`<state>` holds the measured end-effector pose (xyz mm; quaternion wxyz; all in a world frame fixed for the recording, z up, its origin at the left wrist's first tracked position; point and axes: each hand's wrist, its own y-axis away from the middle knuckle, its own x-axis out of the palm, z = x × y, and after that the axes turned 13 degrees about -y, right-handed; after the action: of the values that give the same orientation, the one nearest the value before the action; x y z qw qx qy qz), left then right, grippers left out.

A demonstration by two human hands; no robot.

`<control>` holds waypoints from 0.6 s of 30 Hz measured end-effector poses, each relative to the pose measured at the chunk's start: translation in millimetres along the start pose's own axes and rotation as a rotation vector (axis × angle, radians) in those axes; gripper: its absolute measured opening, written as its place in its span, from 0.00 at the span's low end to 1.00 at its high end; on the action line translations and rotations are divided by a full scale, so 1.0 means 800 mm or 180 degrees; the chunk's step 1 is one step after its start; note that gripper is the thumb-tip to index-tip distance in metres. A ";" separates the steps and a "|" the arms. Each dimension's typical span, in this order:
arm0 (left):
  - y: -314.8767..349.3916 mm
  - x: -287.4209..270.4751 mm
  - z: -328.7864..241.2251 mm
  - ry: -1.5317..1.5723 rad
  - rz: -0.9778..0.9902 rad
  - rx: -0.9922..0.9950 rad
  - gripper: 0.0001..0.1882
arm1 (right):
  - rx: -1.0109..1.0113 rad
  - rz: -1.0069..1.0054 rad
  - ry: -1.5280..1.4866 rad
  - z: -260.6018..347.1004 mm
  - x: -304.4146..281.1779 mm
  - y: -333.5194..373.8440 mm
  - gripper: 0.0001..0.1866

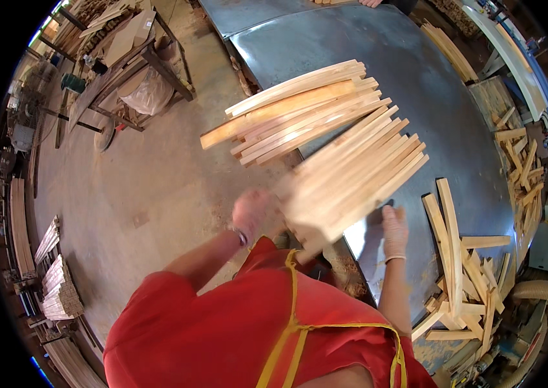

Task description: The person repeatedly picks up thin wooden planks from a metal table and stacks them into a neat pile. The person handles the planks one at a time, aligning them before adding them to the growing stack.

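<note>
My left hand [252, 213], in a pale glove and blurred by motion, is at the near end of a bundle of light wooden slats [358, 174] that angles up over the grey metal table [429, 110]. My right hand [394, 229], also gloved, rests at the table's near edge under the same bundle. Whether either hand grips the slats is hidden by blur. A second stack of slats [300, 110] lies across the table's left edge, jutting out over the floor.
A loose heap of short wood offcuts [464, 278] lies at the table's right near corner, more scraps [519, 168] beyond it. Another person's hand [371, 2] shows at the table's far end. Stacked slats [57, 284] and a workbench [132, 58] stand left on the concrete floor.
</note>
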<state>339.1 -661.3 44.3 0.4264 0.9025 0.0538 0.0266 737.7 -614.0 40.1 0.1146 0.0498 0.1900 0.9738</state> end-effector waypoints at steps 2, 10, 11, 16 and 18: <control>0.059 0.035 -0.037 -0.2109 0.0812 -0.0119 0.32 | 0.0043 -0.0232 -0.0514 -0.005 -0.035 -0.036 0.41; -0.099 0.167 -0.160 -0.4071 -0.0083 0.1636 0.42 | 0.0442 0.0157 -0.0018 0.053 -0.063 -0.099 0.35; -0.132 0.193 -0.166 -0.4129 -0.0322 0.1472 0.40 | 0.0451 0.0213 0.0604 0.071 -0.061 -0.110 0.34; -0.153 0.308 -0.168 -0.4008 -0.0819 0.1473 0.47 | 0.0127 -0.0124 0.1339 0.058 -0.060 -0.146 0.35; -0.133 0.323 -0.193 -0.3654 -0.0362 0.1319 0.47 | 0.0558 -0.0480 0.0218 0.050 -0.068 -0.144 0.36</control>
<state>572.8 -444.7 60.5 0.2036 0.8327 -0.1324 -0.4977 819.2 -509.1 30.6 0.1761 0.0119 0.2815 0.9432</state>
